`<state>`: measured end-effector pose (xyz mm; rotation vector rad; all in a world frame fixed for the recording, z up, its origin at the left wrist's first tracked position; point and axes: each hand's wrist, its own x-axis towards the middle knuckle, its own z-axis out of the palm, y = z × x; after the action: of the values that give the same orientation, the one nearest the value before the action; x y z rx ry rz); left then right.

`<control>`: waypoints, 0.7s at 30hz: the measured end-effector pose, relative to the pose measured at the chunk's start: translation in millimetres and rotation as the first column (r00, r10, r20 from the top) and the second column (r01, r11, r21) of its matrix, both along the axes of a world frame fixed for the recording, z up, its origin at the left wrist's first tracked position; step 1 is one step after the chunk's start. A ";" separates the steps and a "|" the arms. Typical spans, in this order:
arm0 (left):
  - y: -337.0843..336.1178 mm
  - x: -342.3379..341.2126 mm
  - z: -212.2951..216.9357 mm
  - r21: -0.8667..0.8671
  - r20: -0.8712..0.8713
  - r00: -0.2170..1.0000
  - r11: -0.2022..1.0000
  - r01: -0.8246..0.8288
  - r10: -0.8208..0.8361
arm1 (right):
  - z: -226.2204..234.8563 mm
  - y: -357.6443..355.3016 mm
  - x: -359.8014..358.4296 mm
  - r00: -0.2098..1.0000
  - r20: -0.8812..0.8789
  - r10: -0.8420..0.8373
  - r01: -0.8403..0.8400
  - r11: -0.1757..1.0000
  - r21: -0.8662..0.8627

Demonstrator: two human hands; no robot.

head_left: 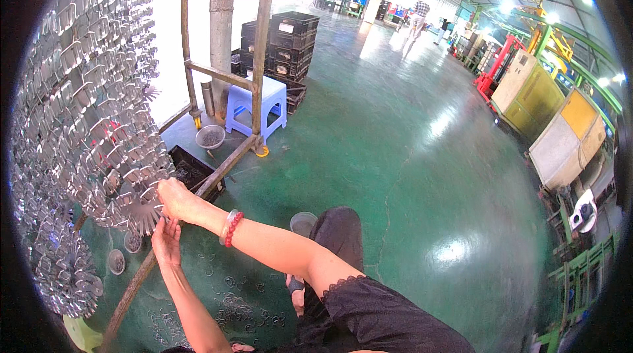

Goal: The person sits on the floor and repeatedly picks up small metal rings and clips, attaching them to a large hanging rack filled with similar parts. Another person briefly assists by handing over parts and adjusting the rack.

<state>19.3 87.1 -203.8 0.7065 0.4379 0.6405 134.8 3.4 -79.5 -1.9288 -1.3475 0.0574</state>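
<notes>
Both hands at the rack of shiny metal loop parts (86, 109): right hand (175, 198) pinching one low piece, left hand (166, 241) just beneath, grip unclear.

Pretty cramped on the left: the rack of shiny metal clips (86, 109) crowds right up against the rusty frame bar (217, 175), with a black crate (194, 171) and metal bowl (210, 136) behind it. The green floor (409, 155) to the right is wide open.

Blue stool (258, 107); black crates (285, 43); metal bowl (210, 136)
</notes>
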 end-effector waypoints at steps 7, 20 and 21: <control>1.2 14.2 -16.1 0.029 0.005 1.000 0.999 -0.028 0.028 | 4.9 -6.3 5.3 1.000 -0.001 -0.003 0.003 1.000 -0.025; -35.9 -0.6 14.9 0.081 -0.148 0.987 0.994 0.080 -0.067 | 22.1 -36.4 -3.3 0.983 0.160 0.091 -0.084 0.995 -0.051; -46.1 -3.7 22.8 0.072 -0.226 0.967 0.988 0.135 -0.115 | 11.1 -40.1 1.6 0.975 0.213 0.056 -0.060 0.998 0.015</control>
<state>15.6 41.1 -181.0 0.8858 0.5682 0.4653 136.3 -36.7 -68.3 -1.9200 -1.5384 -0.1382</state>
